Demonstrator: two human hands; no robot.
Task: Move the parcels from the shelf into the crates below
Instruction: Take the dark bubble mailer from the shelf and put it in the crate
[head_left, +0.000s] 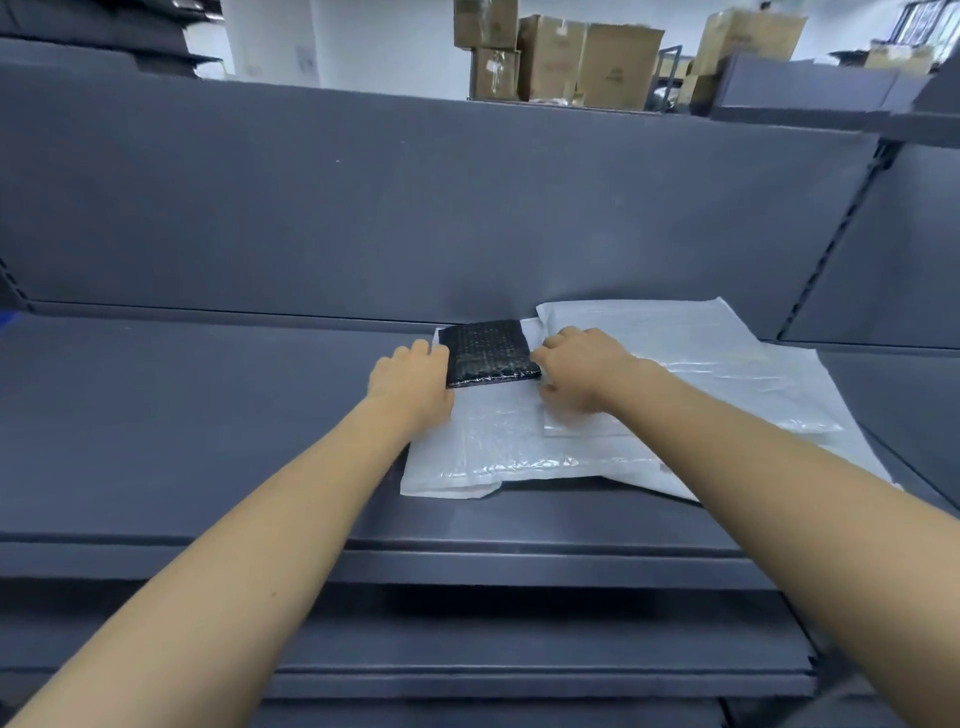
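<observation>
Black parcel (491, 352) lies on white mailers (519, 447) on the shelf (208, 415), left hand (410, 382) and right hand (579, 371) seemingly gripping its sides, so slippery plastic below may slide off.

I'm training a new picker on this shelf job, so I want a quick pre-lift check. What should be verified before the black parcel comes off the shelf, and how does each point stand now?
1. Left hand at the left edge of the black parcel: ok.
2. Right hand at its right edge: ok.
3. Fingers actually under or curled round the parcel: cannot tell, the fingertips are hidden.
4. Nothing lying on top of the black parcel: ok.
5. White mailers underneath free to stay behind: not ok, the right hand also rests on them and the parcel lies on them.
6. Crate below ready to receive: cannot tell, no crate is in view.
</observation>
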